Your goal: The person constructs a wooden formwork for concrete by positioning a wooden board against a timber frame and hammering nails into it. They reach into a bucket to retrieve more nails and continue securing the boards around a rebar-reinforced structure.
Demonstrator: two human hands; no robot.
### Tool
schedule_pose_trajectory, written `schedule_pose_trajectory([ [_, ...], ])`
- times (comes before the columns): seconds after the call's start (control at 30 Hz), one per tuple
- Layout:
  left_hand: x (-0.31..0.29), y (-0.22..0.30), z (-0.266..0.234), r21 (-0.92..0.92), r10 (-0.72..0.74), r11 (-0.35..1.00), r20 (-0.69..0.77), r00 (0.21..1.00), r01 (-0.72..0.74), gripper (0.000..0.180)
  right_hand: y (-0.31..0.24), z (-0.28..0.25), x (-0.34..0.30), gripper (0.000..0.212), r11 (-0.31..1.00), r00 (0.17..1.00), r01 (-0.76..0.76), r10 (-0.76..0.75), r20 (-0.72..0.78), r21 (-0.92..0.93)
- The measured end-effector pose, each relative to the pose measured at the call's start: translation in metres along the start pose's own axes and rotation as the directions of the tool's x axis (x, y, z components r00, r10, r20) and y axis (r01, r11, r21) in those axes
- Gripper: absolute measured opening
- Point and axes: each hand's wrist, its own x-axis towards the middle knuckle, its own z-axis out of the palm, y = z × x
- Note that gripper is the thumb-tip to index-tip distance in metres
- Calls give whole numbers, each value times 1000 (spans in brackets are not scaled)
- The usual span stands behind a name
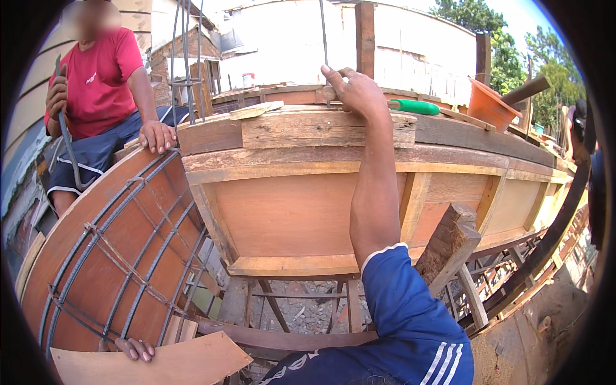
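My right hand (pixel 356 91) reaches up to the top of the timber formwork (pixel 282 215), its fingers curled beside a thin upright metal rod (pixel 324 32). What lies inside those fingers is hidden. A green handle (pixel 416 106) lies just right of that wrist. At the lower left, my left hand (pixel 136 350) has its fingers bent over the upper edge of a thin plywood piece (pixel 160 362). The rest of that hand is hidden behind the board. Beyond it, a steel bar cage (pixel 138 247) lies against a curved plywood panel (pixel 38 308).
A person in a red shirt (pixel 106 70) sits at the upper left, holding a curved metal bar (pixel 67 144). An orange bucket (pixel 489 106) stands on the formwork. A wooden post (pixel 449 240) juts up right of my arm. Rubble (pixel 301 311) lies below.
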Motion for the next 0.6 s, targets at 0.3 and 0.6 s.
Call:
schedule_pose_trajectory([
  [0.3, 2, -50, -11, -14, -40, 999, -66, 997, 39, 56, 11, 6, 53, 50, 992, 892, -54, -3, 453, 114],
  [0.6, -27, -89, 1, 25, -63, 997, -119, 991, 67, 61, 17, -2, 32, 42, 736, 954, -290, 173, 244, 611],
])
